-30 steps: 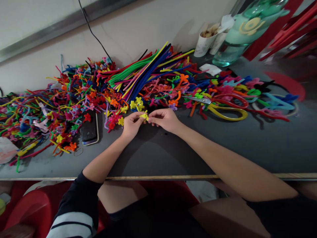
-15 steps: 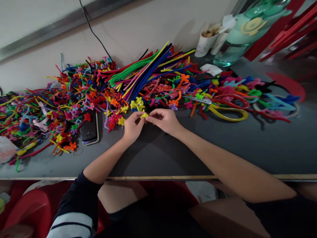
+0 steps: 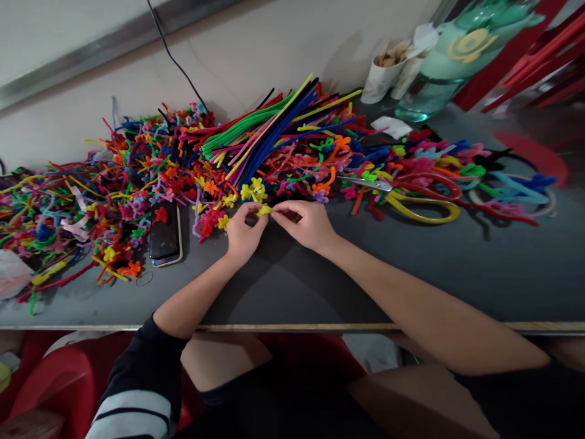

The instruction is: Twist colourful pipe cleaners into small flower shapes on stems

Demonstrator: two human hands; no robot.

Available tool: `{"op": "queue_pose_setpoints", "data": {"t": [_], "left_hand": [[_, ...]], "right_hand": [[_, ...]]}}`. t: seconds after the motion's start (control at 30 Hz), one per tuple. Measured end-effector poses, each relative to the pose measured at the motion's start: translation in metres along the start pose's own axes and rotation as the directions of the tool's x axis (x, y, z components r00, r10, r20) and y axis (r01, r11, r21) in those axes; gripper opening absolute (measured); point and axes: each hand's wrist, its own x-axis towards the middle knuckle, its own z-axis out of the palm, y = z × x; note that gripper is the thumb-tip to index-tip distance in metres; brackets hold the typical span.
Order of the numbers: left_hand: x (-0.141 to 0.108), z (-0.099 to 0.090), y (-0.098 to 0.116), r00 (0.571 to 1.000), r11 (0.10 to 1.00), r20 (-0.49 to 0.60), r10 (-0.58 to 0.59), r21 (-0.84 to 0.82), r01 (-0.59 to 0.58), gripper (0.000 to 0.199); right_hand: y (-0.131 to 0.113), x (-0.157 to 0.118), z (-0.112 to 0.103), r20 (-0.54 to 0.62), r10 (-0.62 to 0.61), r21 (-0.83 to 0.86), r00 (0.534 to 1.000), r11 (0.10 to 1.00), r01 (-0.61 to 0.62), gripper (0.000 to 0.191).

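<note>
Between our two hands, over the near middle of the dark table (image 3: 292,292), is a small yellow fuzzy piece (image 3: 264,211), its shape partly hidden by fingers. Our left hand (image 3: 244,235) pinches it between thumb and forefinger. Our right hand (image 3: 311,225) has thumb and fingertips drawn narrowly together at the piece's right edge; we cannot tell whether they grip it. Just beyond our fingertips lies a cluster of yellow flowers (image 3: 254,189). Behind that, a bundle of straight fuzzy stems (image 3: 274,134) in green, blue, yellow and other colours lies slantwise. To our left spreads a tangled heap of bent stems (image 3: 114,177), with a dark phone (image 3: 164,235) at its near side and a red flower (image 3: 161,214) on top of the phone. To our right we see scissors (image 3: 378,185) with red and yellow handles. Farther back, near the wall, stand a paper cup (image 3: 379,79) filled with brownish bits and a tilted-looking green bottle (image 3: 427,91), with white paper (image 3: 392,127) lying near them.
</note>
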Motion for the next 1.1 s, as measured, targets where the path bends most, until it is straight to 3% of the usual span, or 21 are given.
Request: {"op": "queue_pose_setpoints", "data": {"t": [0.1,0.23,0.33,0.47,0.63,0.87,1.1], "left_hand": [[0.004,-0.001,-0.003,0.998,0.994,0.017,-0.053,-0.093,0.054,0.01],[0.004,0.0,-0.004,0.982,0.967,0.14,-0.128,-0.2,0.155,0.01],[0.002,0.001,-0.005,0.981,0.972,0.183,-0.071,-0.209,0.109,0.01],[0.003,0.001,-0.008,0.988,0.99,0.154,0.01,-0.142,0.012,0.012],[0.007,0.0,-0.012,0.995,0.994,0.097,0.007,-0.111,0.004,0.018],[0.008,-0.001,-0.013,0.991,0.968,0.134,-0.014,-0.247,0.047,0.021],[0.005,0.003,-0.013,0.982,0.973,0.186,-0.03,-0.217,0.071,0.023]], "right_hand": [[0.001,-0.002,0.003,0.021,-0.056,-0.038,0.998,0.998,0.057,0.024],[0.003,-0.004,0.004,-0.025,-0.157,-0.102,0.987,0.983,0.154,0.025],[0.003,-0.003,0.003,-0.048,-0.219,-0.136,0.975,0.968,0.21,0.023],[0.004,-0.002,0.001,-0.065,-0.241,-0.16,0.968,0.96,0.228,0.024],[0.004,-0.002,0.002,-0.048,-0.2,-0.112,0.979,0.975,0.194,0.027],[0.005,0.001,0.002,-0.031,-0.108,-0.02,0.994,0.994,0.108,0.024],[-0.001,0.001,0.0,-0.094,-0.036,0.04,0.995,0.998,0.04,0.021]]}}
